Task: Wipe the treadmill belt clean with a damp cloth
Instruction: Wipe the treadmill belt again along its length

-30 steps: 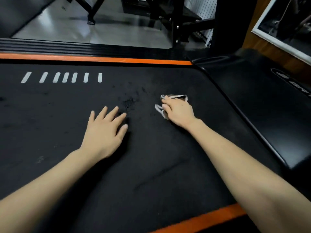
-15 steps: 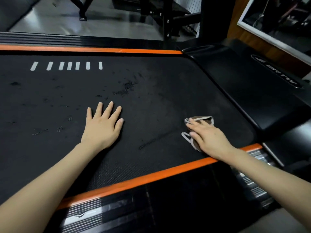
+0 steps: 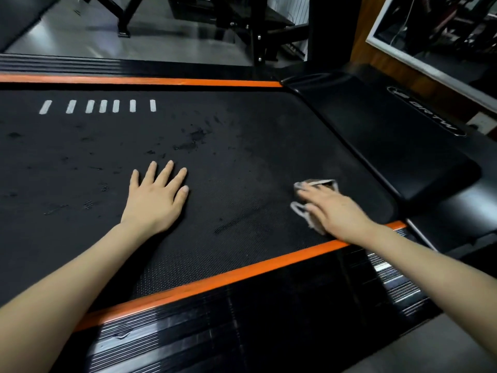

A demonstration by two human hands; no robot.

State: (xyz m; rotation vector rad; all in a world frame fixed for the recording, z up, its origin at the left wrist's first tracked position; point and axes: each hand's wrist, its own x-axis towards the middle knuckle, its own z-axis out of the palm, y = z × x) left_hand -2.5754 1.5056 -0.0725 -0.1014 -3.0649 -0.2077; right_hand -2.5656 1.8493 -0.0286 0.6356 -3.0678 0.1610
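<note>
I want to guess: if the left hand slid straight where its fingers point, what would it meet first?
Probably the dark smudges on the belt; the left hand lies flat, fingers aimed roughly there.

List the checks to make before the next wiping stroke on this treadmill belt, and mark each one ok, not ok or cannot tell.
1. Is the cloth under the right hand and flat on the treadmill belt? ok.
2. Does the left hand rest flat on the belt, apart from the cloth? ok.
3. Are the dark smudges beyond the left hand wiped off? not ok, they show plainly.
4. Is the cloth damp enough? cannot tell.
5. Is the cloth short of the orange strip at the near edge? ok, though close to it.
</note>
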